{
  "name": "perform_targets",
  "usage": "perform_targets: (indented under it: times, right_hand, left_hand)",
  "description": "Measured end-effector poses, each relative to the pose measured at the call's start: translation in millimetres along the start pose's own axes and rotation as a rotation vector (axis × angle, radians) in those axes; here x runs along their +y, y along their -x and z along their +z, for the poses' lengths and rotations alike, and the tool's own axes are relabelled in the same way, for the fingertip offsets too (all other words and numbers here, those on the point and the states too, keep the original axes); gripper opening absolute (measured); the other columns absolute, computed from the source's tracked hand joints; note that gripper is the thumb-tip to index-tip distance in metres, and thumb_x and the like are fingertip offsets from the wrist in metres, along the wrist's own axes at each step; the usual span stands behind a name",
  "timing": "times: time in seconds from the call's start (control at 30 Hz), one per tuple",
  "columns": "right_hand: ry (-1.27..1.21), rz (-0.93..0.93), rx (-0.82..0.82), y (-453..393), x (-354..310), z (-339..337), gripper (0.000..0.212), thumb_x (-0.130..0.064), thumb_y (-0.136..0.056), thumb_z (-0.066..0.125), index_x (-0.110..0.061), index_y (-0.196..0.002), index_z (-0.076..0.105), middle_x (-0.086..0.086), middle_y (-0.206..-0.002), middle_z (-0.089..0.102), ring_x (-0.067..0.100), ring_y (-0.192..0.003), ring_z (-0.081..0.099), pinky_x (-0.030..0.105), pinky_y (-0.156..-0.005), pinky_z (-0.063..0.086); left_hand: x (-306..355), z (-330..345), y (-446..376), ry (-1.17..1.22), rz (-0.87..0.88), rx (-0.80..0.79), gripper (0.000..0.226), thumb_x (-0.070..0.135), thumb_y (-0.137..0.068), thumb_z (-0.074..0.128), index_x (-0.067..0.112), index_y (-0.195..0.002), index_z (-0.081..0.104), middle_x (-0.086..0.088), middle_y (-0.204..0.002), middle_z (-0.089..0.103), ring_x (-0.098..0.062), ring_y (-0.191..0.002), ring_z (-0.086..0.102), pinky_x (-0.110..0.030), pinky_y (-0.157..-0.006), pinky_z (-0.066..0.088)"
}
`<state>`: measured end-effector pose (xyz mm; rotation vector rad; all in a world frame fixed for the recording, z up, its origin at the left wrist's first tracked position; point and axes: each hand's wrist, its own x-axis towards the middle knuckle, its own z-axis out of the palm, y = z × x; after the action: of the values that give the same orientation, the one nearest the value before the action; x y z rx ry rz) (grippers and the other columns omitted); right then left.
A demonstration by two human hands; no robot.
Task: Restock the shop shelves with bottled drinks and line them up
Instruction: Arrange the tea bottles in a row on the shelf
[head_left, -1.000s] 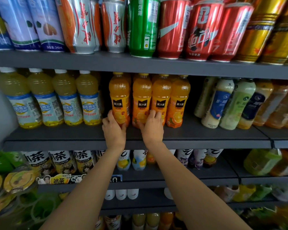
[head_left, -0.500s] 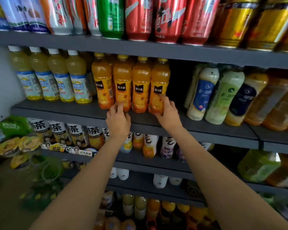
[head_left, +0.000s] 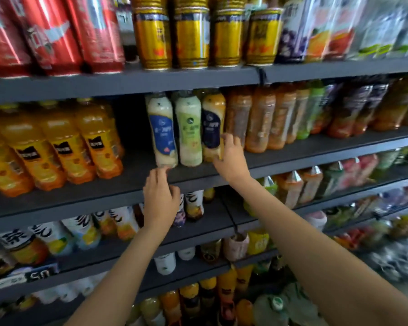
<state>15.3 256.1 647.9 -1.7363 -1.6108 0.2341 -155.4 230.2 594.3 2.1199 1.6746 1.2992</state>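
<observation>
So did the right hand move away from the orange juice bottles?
Yes. The right hand went rightward along the dark grey shelf, from the orange juice bottles to the navy-labelled milky drink bottle, which it now touches.
</observation>
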Motion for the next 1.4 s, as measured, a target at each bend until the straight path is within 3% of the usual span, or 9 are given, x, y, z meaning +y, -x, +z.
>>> perform_targets:
  times: [0.13, 0.23, 0.33, 0.43, 0.67, 0.8, 0.97, 1.2, 1.4]
  right_hand:
    - [-0.007, 0.204, 0.146, -21, 55, -45, 0.061, -0.017, -0.092, 0.055, 0.003, -0.140, 0.023, 0.020, -0.141, 0.030, 0.035, -0.129, 0.031, 0.038, -0.100, 0.036]
    - [-0.018, 0.238, 0.100, -42, 91, -66, 0.059, -0.017, -0.094, 0.053, 0.003, -0.140, 0.023, 0.019, -0.143, 0.031, 0.035, -0.130, 0.032, 0.039, -0.103, 0.035]
    - [-0.044, 0.253, 0.020, -63, 122, -73, 0.060, -0.024, -0.093, 0.054, -0.001, -0.140, 0.024, 0.016, -0.139, 0.040, 0.034, -0.122, 0.045, 0.040, -0.088, 0.044]
    - [0.071, 0.134, -0.005, -81, 141, -72, 0.057, -0.037, -0.092, 0.053, -0.003, -0.133, 0.032, 0.014, -0.129, 0.051, 0.032, -0.109, 0.056, 0.036, -0.074, 0.044]
    - [0.225, -0.077, 0.014, -101, 150, -56, 0.062, -0.045, -0.088, 0.058, -0.004, -0.126, 0.031, 0.012, -0.132, 0.035, 0.026, -0.095, 0.064, 0.028, -0.058, 0.040]
    - [0.092, -0.001, 0.016, -98, 149, -48, 0.059, -0.039, -0.089, 0.057, -0.005, -0.129, 0.031, 0.011, -0.137, 0.027, 0.024, -0.104, 0.059, 0.031, -0.068, 0.050]
    - [-0.062, 0.052, 0.023, -93, 144, -58, 0.048, -0.040, -0.087, 0.060, -0.006, -0.114, 0.039, 0.010, -0.129, 0.032, 0.028, -0.101, 0.058, 0.036, -0.069, 0.047]
    - [-0.053, 0.079, 0.084, -66, 169, -87, 0.061, -0.044, -0.078, 0.069, -0.005, -0.115, 0.039, 0.010, -0.121, 0.036, 0.029, -0.111, 0.050, 0.040, -0.071, 0.050]
    - [-0.042, 0.090, 0.033, -64, 191, -114, 0.067, -0.041, -0.078, 0.071, -0.004, -0.123, 0.038, 0.013, -0.130, 0.041, 0.032, -0.123, 0.041, 0.043, -0.088, 0.045]
  left_hand:
    - [49, 36, -15, 0.007, 0.093, -0.026, 0.041, 0.004, -0.090, 0.046, 0.008, -0.131, 0.043, -0.009, -0.127, 0.048, -0.024, -0.120, 0.042, -0.031, -0.095, 0.035]
    - [86, 75, -31, 0.050, 0.079, -0.053, 0.043, 0.009, -0.093, 0.044, 0.012, -0.136, 0.039, -0.004, -0.135, 0.044, -0.020, -0.122, 0.043, -0.028, -0.094, 0.037]
    - [117, 121, -55, 0.030, -0.024, -0.032, 0.047, 0.016, -0.096, 0.045, 0.011, -0.141, 0.032, -0.005, -0.141, 0.040, -0.023, -0.125, 0.043, -0.029, -0.096, 0.038]
    - [137, 160, -84, 0.013, -0.192, 0.001, 0.056, 0.020, -0.095, 0.049, 0.006, -0.143, 0.025, -0.012, -0.143, 0.038, -0.026, -0.129, 0.041, -0.030, -0.101, 0.035]
    - [153, 198, -134, 0.035, -0.500, 0.176, 0.057, 0.023, -0.080, 0.069, 0.003, -0.125, 0.040, -0.017, -0.125, 0.051, -0.033, -0.116, 0.051, -0.042, -0.096, 0.043]
    - [158, 195, -126, -0.112, -0.518, 0.211, 0.055, 0.028, -0.078, 0.072, 0.002, -0.117, 0.044, -0.017, -0.120, 0.053, -0.034, -0.110, 0.054, -0.041, -0.087, 0.045]
    - [160, 176, -97, -0.144, -0.455, 0.180, 0.057, 0.036, -0.076, 0.073, 0.004, -0.115, 0.046, -0.015, -0.115, 0.059, -0.033, -0.105, 0.057, -0.038, -0.080, 0.047]
    - [163, 154, -79, -0.139, -0.415, 0.054, 0.061, 0.040, -0.074, 0.073, 0.009, -0.120, 0.047, -0.011, -0.115, 0.061, -0.029, -0.106, 0.059, -0.037, -0.084, 0.048]
    - [165, 143, -84, -0.068, -0.429, -0.059, 0.059, 0.034, -0.076, 0.073, 0.007, -0.122, 0.047, -0.011, -0.121, 0.060, -0.029, -0.111, 0.056, -0.035, -0.087, 0.044]
